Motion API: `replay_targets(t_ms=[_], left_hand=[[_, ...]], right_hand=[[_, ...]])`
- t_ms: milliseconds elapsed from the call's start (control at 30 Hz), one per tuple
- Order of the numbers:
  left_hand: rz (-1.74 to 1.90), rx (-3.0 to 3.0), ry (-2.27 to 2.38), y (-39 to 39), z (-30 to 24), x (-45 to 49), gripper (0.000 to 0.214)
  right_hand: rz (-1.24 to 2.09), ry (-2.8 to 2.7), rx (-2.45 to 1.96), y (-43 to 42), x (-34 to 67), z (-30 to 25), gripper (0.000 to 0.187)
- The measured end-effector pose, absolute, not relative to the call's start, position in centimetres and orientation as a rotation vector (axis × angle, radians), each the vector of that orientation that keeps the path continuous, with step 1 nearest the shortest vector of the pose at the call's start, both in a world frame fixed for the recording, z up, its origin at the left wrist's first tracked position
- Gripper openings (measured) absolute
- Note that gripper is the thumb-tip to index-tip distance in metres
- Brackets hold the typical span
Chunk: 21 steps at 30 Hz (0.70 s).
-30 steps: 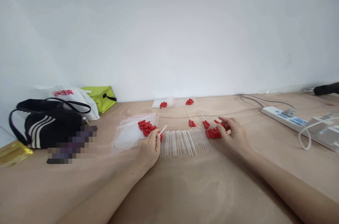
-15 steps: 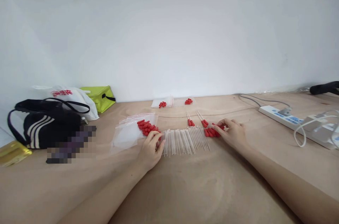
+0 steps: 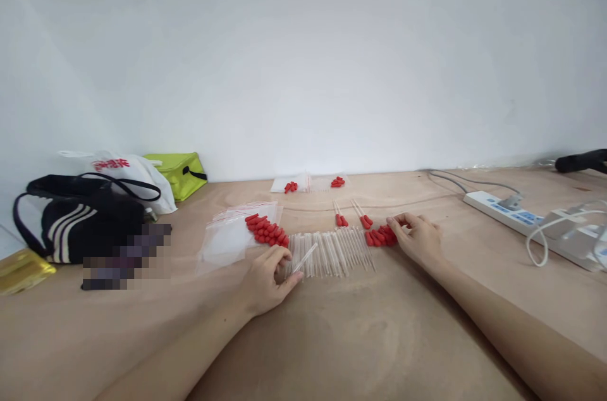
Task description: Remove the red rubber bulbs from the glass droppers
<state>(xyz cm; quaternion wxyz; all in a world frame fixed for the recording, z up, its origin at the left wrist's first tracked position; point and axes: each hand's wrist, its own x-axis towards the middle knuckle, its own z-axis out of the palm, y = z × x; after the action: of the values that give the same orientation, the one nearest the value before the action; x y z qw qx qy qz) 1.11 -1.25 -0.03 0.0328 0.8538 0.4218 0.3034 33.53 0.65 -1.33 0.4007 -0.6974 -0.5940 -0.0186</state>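
Observation:
My left hand [image 3: 269, 279] is closed on a clear glass dropper tube [image 3: 307, 255], which slants up to the right from the thumb. Beside it lies a row of similar glass tubes [image 3: 332, 252], tips toward me. A pile of red rubber bulbs [image 3: 265, 230] sits just beyond that hand. At the row's right end, my right hand [image 3: 420, 238] has its fingers pinched on a red rubber bulb [image 3: 391, 234] at the edge of a second group of bulbs [image 3: 376, 238]; the fingers partly hide it. Behind the row lie several droppers [image 3: 340, 216] with red bulbs fitted.
Clear zip bags [image 3: 227, 240] lie to the left, and filled bags [image 3: 308, 183] by the wall. A black bag [image 3: 95, 224], a white bag [image 3: 137, 173] and a green case [image 3: 177, 174] stand far left. A power strip [image 3: 493, 202] with cables is at right.
My left hand has drawn back toward me, and a glass tube now shows at its fingertips. The right hand has shifted slightly right, uncovering more red bulbs.

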Motion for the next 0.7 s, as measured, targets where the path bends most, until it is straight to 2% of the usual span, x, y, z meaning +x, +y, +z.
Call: replay_targets(t_ms=[333,533,700], left_hand=[[0.981,2.667,1.315,-1.2,-0.1,1.5,0.024],[1.118,2.578,1.559,-0.9,0.3,1.6,0.028],[1.078,2.487,1.71,-0.1,-0.2,1.9,0.03]], right_hand=[[-0.075,-1.526,-1.777,1.4,32.7,-0.4,0.033],[0.14,-1.615,-2.174,5.4,32.2,2.0,0.023],[0.223,-1.623,-2.278,8.3,31.5,1.8,0.022]])
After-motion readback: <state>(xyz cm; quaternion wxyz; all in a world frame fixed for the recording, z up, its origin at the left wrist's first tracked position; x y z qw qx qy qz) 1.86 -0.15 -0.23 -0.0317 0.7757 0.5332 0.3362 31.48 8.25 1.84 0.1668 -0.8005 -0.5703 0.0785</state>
